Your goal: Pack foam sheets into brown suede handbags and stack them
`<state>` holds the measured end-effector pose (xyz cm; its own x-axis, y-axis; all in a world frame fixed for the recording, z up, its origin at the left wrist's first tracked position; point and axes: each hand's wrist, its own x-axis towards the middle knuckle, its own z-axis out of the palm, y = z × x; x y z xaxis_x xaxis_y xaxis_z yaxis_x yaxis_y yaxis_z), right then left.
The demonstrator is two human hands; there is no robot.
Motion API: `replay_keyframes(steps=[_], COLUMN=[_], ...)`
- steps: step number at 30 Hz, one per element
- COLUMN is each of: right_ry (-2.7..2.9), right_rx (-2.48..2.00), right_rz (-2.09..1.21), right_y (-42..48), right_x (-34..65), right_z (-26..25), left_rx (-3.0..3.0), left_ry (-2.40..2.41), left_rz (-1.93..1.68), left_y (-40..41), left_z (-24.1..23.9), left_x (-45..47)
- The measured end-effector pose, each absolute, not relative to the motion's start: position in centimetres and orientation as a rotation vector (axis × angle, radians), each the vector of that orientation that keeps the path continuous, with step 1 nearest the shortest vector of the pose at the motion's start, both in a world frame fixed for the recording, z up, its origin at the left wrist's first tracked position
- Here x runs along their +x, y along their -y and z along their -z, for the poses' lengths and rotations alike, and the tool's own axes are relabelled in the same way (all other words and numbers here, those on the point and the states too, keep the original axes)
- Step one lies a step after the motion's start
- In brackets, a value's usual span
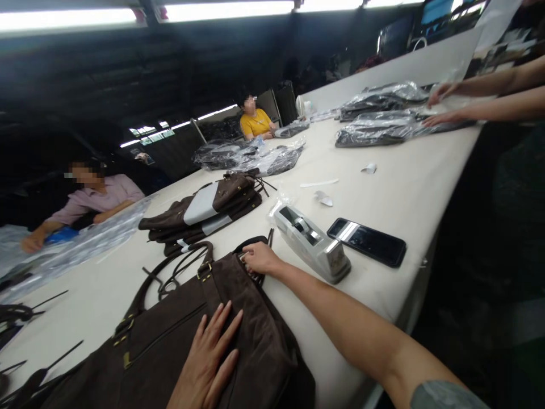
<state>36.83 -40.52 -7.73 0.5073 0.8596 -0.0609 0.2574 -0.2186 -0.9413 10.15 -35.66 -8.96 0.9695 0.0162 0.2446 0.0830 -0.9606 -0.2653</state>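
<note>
A dark brown handbag (170,341) lies on its side across the near part of the table, its looped handles and thin cords pointing away from me. My left hand (213,349) rests flat on the bag's side with the fingers spread. At the bag's far right corner, by its top edge, my right hand (259,258) has its fingers curled in; the fingertips are partly hidden, and what they grip cannot be made out. A grey tape dispenser (313,241) stands just right of that hand.
Beyond the bag sits a stack of brown bags with grey bands (202,204). A black phone (368,241) and paper scraps (323,198) lie on the white table (361,187). Plastic-wrapped bags (374,128) lie farther off, touched by a co-worker's hands (445,105). Two people sit opposite.
</note>
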Motion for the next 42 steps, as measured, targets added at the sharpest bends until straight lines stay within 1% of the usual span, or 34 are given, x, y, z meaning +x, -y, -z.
replay_keyframes(steps=[2,4,6,8,11,14,18,20,22,24,26,29,32,34,36,40,42], right_ry=[1.014,1.187,1.437,1.665,1.807,1.853,1.925,1.985,2.022,2.026,2.021,1.96,1.911,1.917,1.942,1.987,1.997], right_rx=[-1.845,-1.788,-1.664,-1.661,-1.826,-1.874,-2.012,-2.068,-2.074,-2.087,-2.143,-2.205,-2.168,-2.142,-2.133,-2.145,-2.146], right_rz=[-0.42,-0.13,-0.028,-0.153,-0.45,-0.539,-0.638,-0.572,-0.441,-0.328,-0.23,0.072,0.32,0.398,0.442,0.486,0.49], right_y=[41.5,43.0,44.3,45.2,45.5,45.5,47.3,48.9,50.8,52.8,54.7,56.7,57.5,57.6,57.5,57.3,57.3], right_x=[36.3,35.0,33.1,31.2,30.0,30.5,30.0,28.5,26.4,24.5,23.4,22.9,23.0,23.1,23.2,23.7,24.4], right_z=[6.1,4.3,3.4,3.8,5.8,6.0,1.2,-1.4,-2.2,-0.9,2.0,6.7,8.9,9.0,8.8,9.1,9.4], left_rx=[-2.751,-2.658,-2.609,-2.602,-2.637,-2.728,-2.946,-3.079,-3.174,-3.227,-3.267,-3.289,-3.239,-3.148,-2.99,-2.481,-2.197], left_ry=[-0.001,-0.09,-0.132,-0.146,-0.139,-0.059,0.068,0.134,0.194,0.245,0.29,0.365,0.539,0.709,0.924,1.456,1.658], left_rz=[0.444,0.556,0.62,0.676,0.721,0.645,0.453,0.363,0.297,0.256,0.218,0.197,0.266,0.397,0.603,1.016,1.074], left_y=[35.0,34.3,33.8,33.8,34.4,35.1,36.1,36.8,37.5,38.0,38.1,37.4,36.2,35.7,35.6,37.8,39.4], left_z=[9.7,10.3,10.6,10.6,10.3,10.0,8.9,8.0,7.2,6.7,6.5,6.6,5.8,4.6,3.1,1.3,1.5], left_x=[10.3,10.6,10.9,11.0,10.8,10.7,10.9,10.9,10.8,10.5,10.1,9.4,8.0,6.2,3.5,-3.7,-7.4])
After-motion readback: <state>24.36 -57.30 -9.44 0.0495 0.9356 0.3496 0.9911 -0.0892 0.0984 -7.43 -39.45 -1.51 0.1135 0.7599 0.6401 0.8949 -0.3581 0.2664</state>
